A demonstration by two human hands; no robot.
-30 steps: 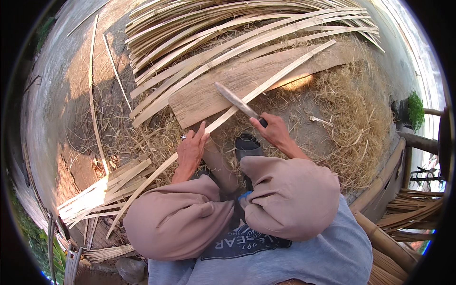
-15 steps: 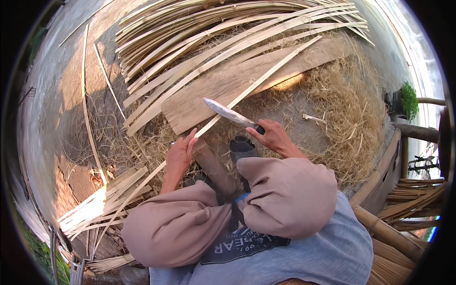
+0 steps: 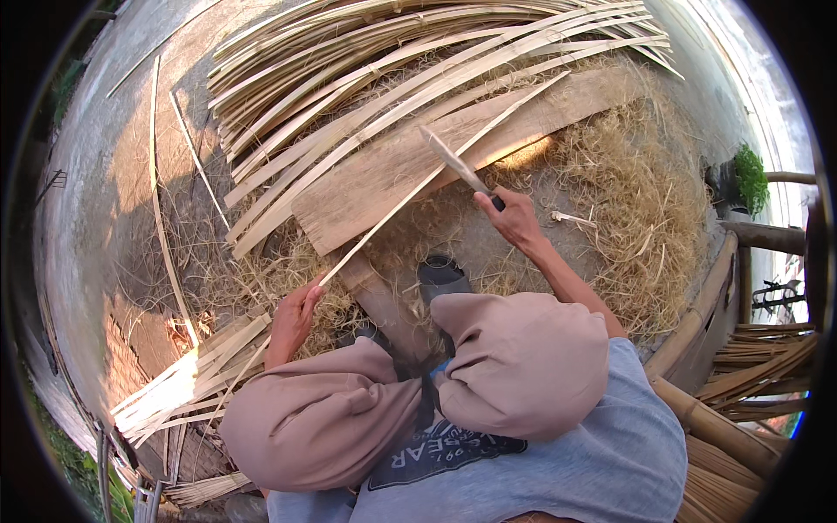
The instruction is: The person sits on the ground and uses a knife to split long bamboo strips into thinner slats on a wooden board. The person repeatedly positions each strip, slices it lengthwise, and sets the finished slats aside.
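My left hand (image 3: 296,318) is closed around a long, thin bamboo strip (image 3: 394,212) that runs up and to the right across a wooden plank (image 3: 349,207). In my right hand (image 3: 513,218) I grip a knife (image 3: 455,160) by its dark handle. Its blade points up and to the left and crosses over the strip above the plank. Whether the edge touches the strip I cannot tell. The strip's lower end passes behind my left hand toward the strips at the lower left.
Beyond the plank lies a large pile of bamboo strips (image 3: 296,96). Curly shavings (image 3: 645,209) heap up on the right. More split strips (image 3: 187,383) rest at lower left. A bamboo pole frame (image 3: 697,296) and a green plant (image 3: 750,179) stand at right.
My right hand and the knife have moved up and farther along the strip. My left hand has drawn down and to the left, and the strip has shifted and turned narrower to view.
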